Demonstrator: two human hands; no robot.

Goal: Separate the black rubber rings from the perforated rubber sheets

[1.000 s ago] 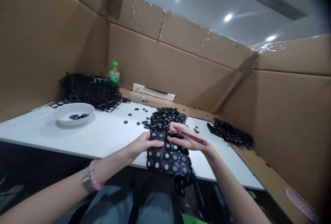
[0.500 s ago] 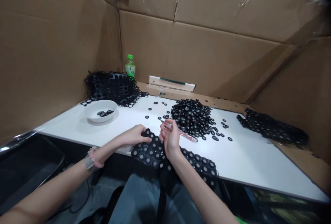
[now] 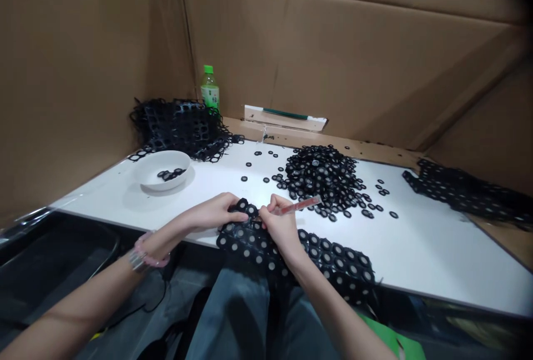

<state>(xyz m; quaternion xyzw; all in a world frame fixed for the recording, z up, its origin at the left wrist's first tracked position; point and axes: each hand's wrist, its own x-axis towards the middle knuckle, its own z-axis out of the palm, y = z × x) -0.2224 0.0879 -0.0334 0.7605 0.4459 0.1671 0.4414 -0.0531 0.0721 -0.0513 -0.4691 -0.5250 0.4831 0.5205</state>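
My left hand [image 3: 214,212] pinches the near edge of a black perforated sheet [image 3: 250,250], which has rows of rings with pale centres. It hangs over the table edge onto my lap. My right hand [image 3: 283,222] is shut on a slim pink translucent tool [image 3: 300,206] and sits close to my left fingers at the same edge. The tool's tip is hidden by my fingers. Just beyond my hands lies a heap of loose black rings [image 3: 322,180].
A white bowl [image 3: 162,168] holds a few rings. Behind it lies a tangled black lattice [image 3: 179,130], next to a green-capped bottle [image 3: 210,89]. Another perforated sheet [image 3: 462,191] lies at right on the white table [image 3: 428,249]. Cardboard walls surround it.
My view has tilted down and the scene has shifted. My right hand has moved closer to my left, with the tool now pointing up and right. The sheet lies flatter across the table edge.
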